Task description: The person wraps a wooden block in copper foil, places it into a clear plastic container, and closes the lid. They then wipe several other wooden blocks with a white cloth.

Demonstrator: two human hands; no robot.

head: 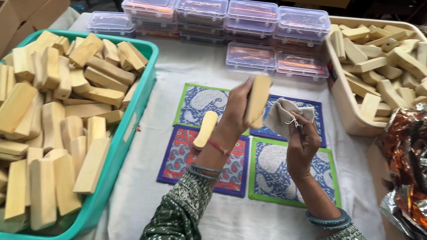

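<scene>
1. Up at the middle of the view, the left hand (236, 112) is closed around a pale yellow bar (258, 101), held upright with its lower end free, which leaves that end clear to meet the pouch beside it
2. Just at 3 o'clock of the bar, the right hand (301, 148) pinches a small beige cloth pouch (283, 116) by its drawstring edge, fingers curled shut on the fabric, so the mouth faces the bar
3. Below the hands, four patterned mats (293, 170) lie in a square on the white table (163, 199); they seem to mark a clean working patch
4. One loose bar (206, 129) lies on the mats at 9 o'clock of the left wrist, near at hand
5. A green tub (134, 122) at 9 o'clock is heaped with more bars, within the left arm's reach
6. A beige tub (343, 96) at 2 o'clock holds another heap
7. Clear lidded boxes (224, 18) are stacked at 12 o'clock, well apart from the hands
8. Crumpled orange foil (425, 163) sits at 3 o'clock by the table edge
</scene>
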